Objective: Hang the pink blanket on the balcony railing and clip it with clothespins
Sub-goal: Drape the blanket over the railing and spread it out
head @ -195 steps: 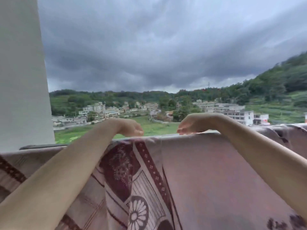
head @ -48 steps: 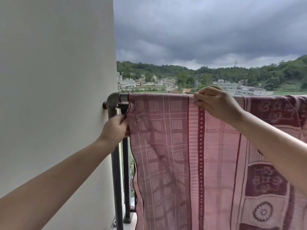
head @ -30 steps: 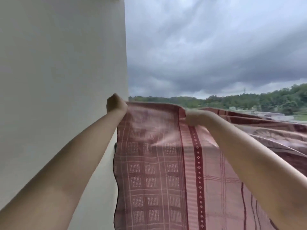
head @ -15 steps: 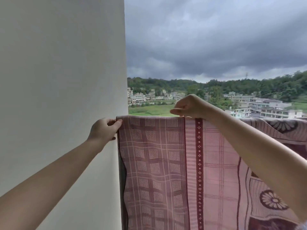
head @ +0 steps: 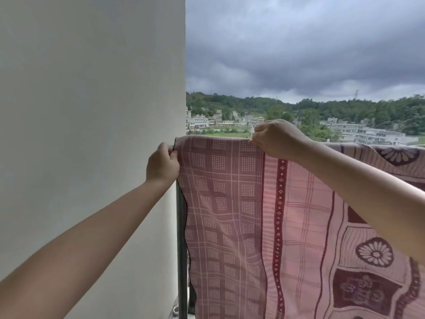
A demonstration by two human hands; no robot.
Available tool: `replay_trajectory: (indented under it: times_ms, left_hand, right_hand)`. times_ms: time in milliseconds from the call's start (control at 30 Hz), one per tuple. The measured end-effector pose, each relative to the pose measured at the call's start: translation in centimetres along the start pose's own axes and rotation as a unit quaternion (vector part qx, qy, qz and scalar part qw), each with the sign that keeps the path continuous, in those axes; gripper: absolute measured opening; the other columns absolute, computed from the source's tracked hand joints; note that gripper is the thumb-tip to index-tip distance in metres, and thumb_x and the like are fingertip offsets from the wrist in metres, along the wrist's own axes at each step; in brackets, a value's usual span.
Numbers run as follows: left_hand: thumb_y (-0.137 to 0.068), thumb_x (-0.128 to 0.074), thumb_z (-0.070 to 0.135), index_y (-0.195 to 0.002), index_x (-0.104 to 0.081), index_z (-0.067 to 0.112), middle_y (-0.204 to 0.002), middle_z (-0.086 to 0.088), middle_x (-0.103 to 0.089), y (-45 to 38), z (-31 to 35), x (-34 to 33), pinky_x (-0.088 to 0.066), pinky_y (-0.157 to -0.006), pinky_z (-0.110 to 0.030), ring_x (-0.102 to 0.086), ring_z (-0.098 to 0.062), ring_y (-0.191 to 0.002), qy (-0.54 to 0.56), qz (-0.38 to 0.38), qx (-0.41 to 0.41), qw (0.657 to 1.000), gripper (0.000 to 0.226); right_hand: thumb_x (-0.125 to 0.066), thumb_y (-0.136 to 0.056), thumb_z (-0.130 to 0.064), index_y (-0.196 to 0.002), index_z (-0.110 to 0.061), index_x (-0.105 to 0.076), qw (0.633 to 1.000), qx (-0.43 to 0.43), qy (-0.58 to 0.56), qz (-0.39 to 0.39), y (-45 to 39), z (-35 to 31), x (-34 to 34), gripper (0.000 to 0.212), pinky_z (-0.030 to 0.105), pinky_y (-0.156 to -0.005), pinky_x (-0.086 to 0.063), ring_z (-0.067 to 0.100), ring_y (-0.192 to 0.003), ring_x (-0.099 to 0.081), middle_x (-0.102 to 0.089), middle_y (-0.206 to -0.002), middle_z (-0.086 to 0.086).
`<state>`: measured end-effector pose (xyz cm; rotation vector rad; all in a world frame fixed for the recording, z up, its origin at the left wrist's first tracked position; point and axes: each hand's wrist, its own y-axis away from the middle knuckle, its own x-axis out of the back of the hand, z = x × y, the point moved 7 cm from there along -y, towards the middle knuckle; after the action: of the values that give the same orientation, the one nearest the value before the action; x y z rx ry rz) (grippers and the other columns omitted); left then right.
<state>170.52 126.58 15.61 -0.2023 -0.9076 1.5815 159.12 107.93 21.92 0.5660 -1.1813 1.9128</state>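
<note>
From my head camera, I see the pink blanket [head: 253, 215] draped over the top of the balcony railing [head: 181, 249], hanging down toward me. My left hand [head: 162, 165] is closed on the blanket's left corner, right beside the white wall [head: 92, 134]. My right hand [head: 276, 139] pinches the top fold further along, fingers curled shut on the cloth. Only a dark railing post shows below my left hand. Beyond lie houses, green hills and grey clouds.

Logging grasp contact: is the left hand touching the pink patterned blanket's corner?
Touching. The head view shows the left hand pinching the pink patterned blanket at its dark-hemmed top corner.
</note>
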Motion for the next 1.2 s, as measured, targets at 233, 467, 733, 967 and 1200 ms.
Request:
replay_trajectory:
  times_ms: [233,467,733,967,1200]
  left_hand:
    - [-0.093,-0.039,0.010,-0.107,-0.049,-0.011,-0.116,-0.032,-0.055,-4.8,1.5,2.2,-0.037,-0.083,-0.038,-0.052,-0.040,-0.107,-0.036,0.054,-0.020,0.998,0.027]
    - [-0.084,-0.055,0.012,-0.098,-0.061,-0.013,-0.108,-0.033,-0.063,-11.2,0.5,1.3,-0.046,-0.087,-0.041,-0.059,-0.041,-0.103,-0.154,-0.043,0.021,0.987,0.030]
    - [-0.084,-0.046,0.001,-0.105,-0.060,-0.004,-0.110,-0.025,-0.062,-5.0,2.6,-0.3,-0.045,-0.087,-0.038,-0.056,-0.037,-0.104,-0.109,-0.041,-0.092,0.989,0.026]
    - [-0.076,-0.047,0.010,-0.094,-0.067,0.000,-0.095,-0.017,-0.072,3.3,10.9,-5.9,-0.054,-0.080,-0.044,-0.068,-0.033,-0.089,-0.183,-0.033,-0.433,0.882,0.029]
    - [-0.063,-0.059,0.007,-0.091,-0.069,0.011,-0.100,-0.012,-0.072,17.2,19.7,-18.7,-0.060,-0.064,-0.038,-0.068,-0.030,-0.087,-0.096,-0.153,-0.572,0.800,0.029]
  right_hand:
    - [-0.051,-0.089,-0.012,-0.084,0.001,-0.057,0.995,-0.070,0.072,0.021,-3.4,-0.8,0.9,0.015,0.035,-0.073,-0.049,0.026,-0.083,-0.056,-0.057,-0.077,0.010]
    - [-0.044,-0.091,-0.006,-0.094,0.003,-0.056,0.966,-0.253,-0.035,-0.030,-9.0,1.5,-2.5,0.015,0.021,-0.064,-0.048,0.022,-0.078,-0.059,-0.062,-0.091,0.016]
    - [-0.045,-0.092,-0.020,-0.096,0.003,-0.065,0.937,-0.197,-0.286,-0.031,-5.5,1.2,-1.2,0.031,0.029,-0.074,-0.054,0.027,-0.078,-0.067,-0.070,-0.089,0.016]
    - [-0.048,-0.088,-0.021,-0.092,-0.007,-0.066,0.969,-0.193,-0.130,0.077,5.0,0.7,0.9,0.023,0.041,-0.082,-0.055,0.024,-0.089,-0.065,-0.070,-0.098,0.008]
    - [-0.041,-0.079,-0.025,-0.112,-0.008,-0.058,0.907,-0.416,-0.029,0.059,25.7,9.6,-1.4,0.041,0.049,-0.093,-0.046,0.034,-0.114,-0.052,-0.056,-0.125,0.016]
